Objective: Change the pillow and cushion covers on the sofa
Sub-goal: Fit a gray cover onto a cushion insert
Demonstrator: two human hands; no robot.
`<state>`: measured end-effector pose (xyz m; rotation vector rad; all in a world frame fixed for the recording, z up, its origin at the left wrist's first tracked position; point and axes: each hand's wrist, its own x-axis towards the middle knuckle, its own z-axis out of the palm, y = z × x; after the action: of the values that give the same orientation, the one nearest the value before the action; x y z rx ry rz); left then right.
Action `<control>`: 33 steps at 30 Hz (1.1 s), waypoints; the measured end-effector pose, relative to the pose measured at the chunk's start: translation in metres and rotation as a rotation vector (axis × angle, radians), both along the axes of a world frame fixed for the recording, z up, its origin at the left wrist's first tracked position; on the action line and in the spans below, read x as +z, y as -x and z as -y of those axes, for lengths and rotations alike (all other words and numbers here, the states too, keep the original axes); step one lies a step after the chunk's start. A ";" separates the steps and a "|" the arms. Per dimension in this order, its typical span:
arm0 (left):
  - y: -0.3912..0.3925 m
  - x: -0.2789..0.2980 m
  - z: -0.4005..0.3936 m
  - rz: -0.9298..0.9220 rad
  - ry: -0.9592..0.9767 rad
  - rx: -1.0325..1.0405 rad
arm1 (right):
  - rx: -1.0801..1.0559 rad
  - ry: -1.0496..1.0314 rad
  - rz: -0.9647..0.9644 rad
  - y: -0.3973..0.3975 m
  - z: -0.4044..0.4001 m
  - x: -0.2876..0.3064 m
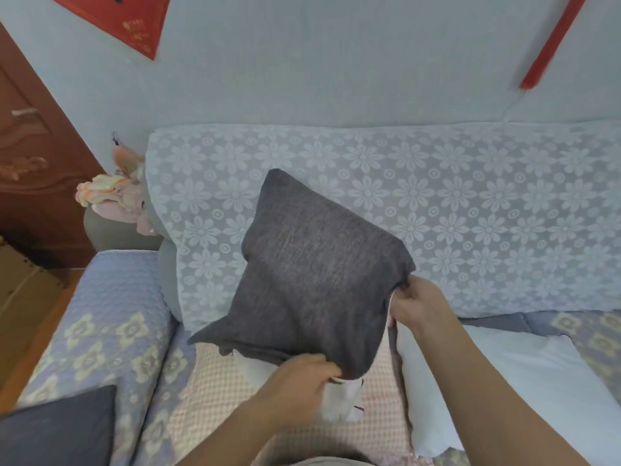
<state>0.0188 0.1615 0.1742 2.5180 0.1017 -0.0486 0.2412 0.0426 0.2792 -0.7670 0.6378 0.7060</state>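
I hold the grey cushion [316, 270] up over the sofa seat [100, 317], tilted like a diamond, its top corner toward twelve o'clock against the flowered backrest [470, 203]. My left hand [299, 381] has its grip closed on the grey cover's open lower edge at about six o'clock, where the white filling [339, 398] pokes out. My right hand [416, 304] pinches the same edge at the corner toward three o'clock.

It looks light and soft all through: the knit cover sags and creases, the filling bulges and would squash under any squeeze. Nothing here is fragile or slippery; the rough weave should give good purchase. I judge the best hold is right at the open hem, cloth only, so the filling can slide free, with a second hold on the filling's exposed corner.

A bare white pillow [487, 375] lies on the seat at four o'clock, and a dark cushion [64, 428] at eight o'clock.
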 end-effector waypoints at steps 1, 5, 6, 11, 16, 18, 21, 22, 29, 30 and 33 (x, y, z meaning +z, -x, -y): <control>0.000 0.009 0.007 0.053 0.078 0.017 | 0.053 0.057 0.022 -0.005 -0.001 0.003; 0.020 -0.005 0.025 -0.196 0.289 -0.048 | 0.248 0.238 0.088 -0.014 -0.012 -0.010; 0.022 -0.013 0.018 -0.235 0.222 -0.079 | 0.329 0.331 0.108 -0.009 -0.012 -0.017; 0.002 0.045 -0.024 -0.485 0.170 -0.159 | 0.583 0.773 0.234 0.026 0.011 -0.068; -0.034 0.167 -0.046 0.191 0.074 0.026 | 0.762 0.771 0.467 0.065 0.004 -0.042; -0.050 0.179 -0.056 0.246 -0.447 -0.152 | 0.798 0.625 0.573 0.084 -0.005 -0.025; -0.040 0.162 -0.074 0.046 -0.727 -0.170 | 0.968 0.430 0.691 0.108 -0.012 -0.015; -0.026 0.151 -0.081 0.047 -0.719 -0.155 | 1.021 0.425 0.723 0.114 -0.011 -0.017; 0.088 0.116 -0.109 0.315 -0.390 0.777 | 1.296 0.424 1.217 0.132 -0.029 -0.023; 0.098 0.118 -0.101 0.326 -0.229 0.984 | 1.357 0.383 1.318 0.141 -0.041 -0.023; 0.122 0.140 -0.073 0.356 0.447 1.479 | 1.538 0.343 1.522 0.172 -0.082 -0.036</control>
<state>-0.1033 0.2341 0.3145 1.4605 1.5172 0.8365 0.0694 0.1242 0.2432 -1.7773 -1.4510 1.0572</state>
